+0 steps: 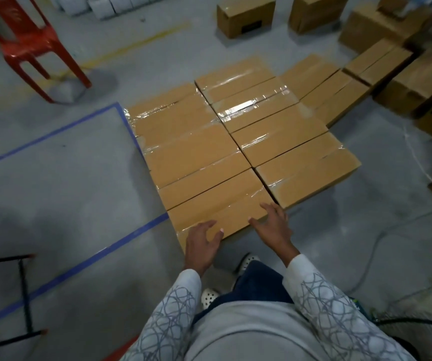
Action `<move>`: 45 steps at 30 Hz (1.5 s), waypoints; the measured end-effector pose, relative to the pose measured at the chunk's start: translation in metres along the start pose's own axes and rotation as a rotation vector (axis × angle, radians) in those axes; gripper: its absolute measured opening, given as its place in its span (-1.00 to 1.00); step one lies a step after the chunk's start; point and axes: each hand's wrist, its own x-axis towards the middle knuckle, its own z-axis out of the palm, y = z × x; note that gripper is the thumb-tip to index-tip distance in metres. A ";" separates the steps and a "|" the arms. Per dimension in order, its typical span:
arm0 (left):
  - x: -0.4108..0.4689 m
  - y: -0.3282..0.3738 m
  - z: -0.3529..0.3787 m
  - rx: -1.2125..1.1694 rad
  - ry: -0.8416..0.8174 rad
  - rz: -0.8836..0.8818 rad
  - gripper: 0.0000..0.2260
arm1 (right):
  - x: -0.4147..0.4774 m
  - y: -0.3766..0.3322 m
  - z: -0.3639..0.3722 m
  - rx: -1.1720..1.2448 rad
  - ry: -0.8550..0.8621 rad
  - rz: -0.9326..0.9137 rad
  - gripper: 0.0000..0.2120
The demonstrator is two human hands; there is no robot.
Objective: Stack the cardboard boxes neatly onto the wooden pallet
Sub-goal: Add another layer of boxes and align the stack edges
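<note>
The nearest box (217, 213) lies flat at the near left corner of a single layer of cardboard boxes (191, 152). The layer is two columns of long cartons set side to side, with clear tape (238, 109) glinting along the seams. The wooden pallet is hidden beneath them, so whether the layer sits square on it cannot be told. The person's left hand (203, 243) is at the box's near edge, fingers spread and loosely curved with the thumb over the top face, closing on nothing. The right hand (272, 225) lies with straight, splayed fingers at the box's near right corner. Whether either palm actually presses the cardboard is hard to say. The box looks stiff and flat-sided, its taped top is probably slick under the fingers, and its weight cannot be read from here. It would likely handle best taken by its two short ends, palms flat against the sides, or nudged from the near long face to snug it against its neighbours. More boxes (246, 18) stand loose on the floor (66, 178) beyond the layer's far right corner, near a white cable (415, 155); a red chair (35, 43) stands far left.
</note>
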 end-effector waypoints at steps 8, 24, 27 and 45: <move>0.061 0.024 0.002 0.038 -0.120 0.008 -0.67 | 0.062 -0.009 -0.006 0.233 0.054 0.099 -0.50; 0.254 -0.068 -0.074 0.279 -0.616 0.243 -0.50 | 0.094 -0.066 0.182 0.462 0.407 0.374 -0.49; 0.325 -0.118 -0.075 0.342 -0.736 0.361 -0.27 | 0.119 -0.076 0.256 0.430 0.585 0.377 -0.44; 0.400 -0.415 -0.025 0.857 -0.714 0.721 -0.23 | 0.159 0.005 0.599 0.587 0.618 0.782 0.00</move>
